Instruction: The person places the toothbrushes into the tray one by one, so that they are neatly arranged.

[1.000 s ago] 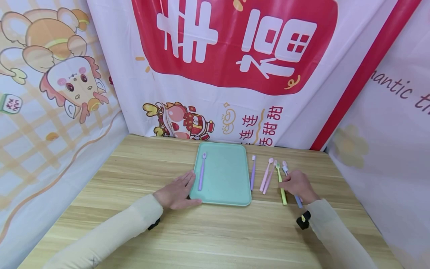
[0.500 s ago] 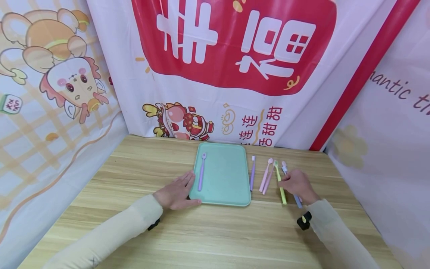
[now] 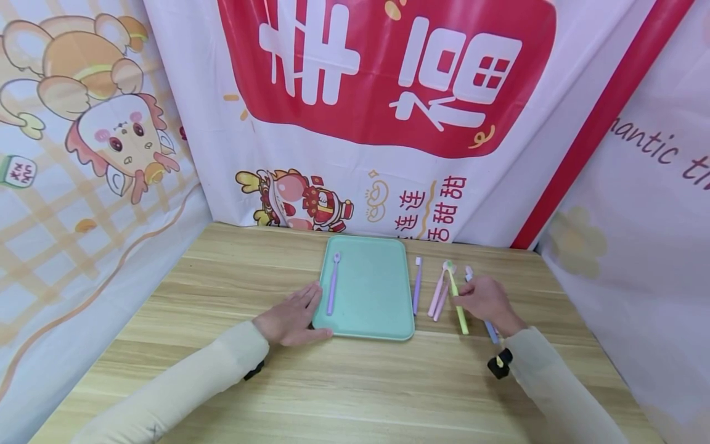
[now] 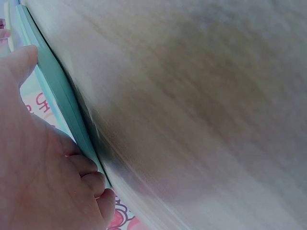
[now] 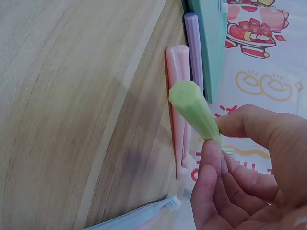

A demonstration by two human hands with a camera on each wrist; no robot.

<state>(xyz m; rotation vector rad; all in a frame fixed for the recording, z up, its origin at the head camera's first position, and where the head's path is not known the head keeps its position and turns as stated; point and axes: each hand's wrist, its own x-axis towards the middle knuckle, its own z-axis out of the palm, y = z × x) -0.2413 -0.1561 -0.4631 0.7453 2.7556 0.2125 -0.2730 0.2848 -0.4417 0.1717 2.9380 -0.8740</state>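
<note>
My right hand (image 3: 487, 303) pinches a yellow-green toothbrush (image 5: 194, 105) by its handle between thumb and fingers; in the right wrist view it is lifted over the table. Just left of it lie two pink toothbrushes (image 3: 436, 296), overlapped by the green one's head in the head view. Under and beside the right hand is a blue toothbrush (image 3: 492, 333), partly hidden. My left hand (image 3: 292, 314) rests at the near left corner of a mint-green tray (image 3: 368, 290), fingers along its side and thumb at the front rim. A purple toothbrush (image 3: 333, 287) lies inside the tray at the left.
Another purple toothbrush (image 3: 417, 288) lies on the wooden table (image 3: 355, 388) close by the tray's right edge. A printed curtain (image 3: 377, 92) hangs right behind the table, and further printed sheets flank it on both sides.
My right hand has drawn the green toothbrush leftward, off the table and away from the blue one, so its head now overlaps the pink ones. The left hand and tray have stayed put.
</note>
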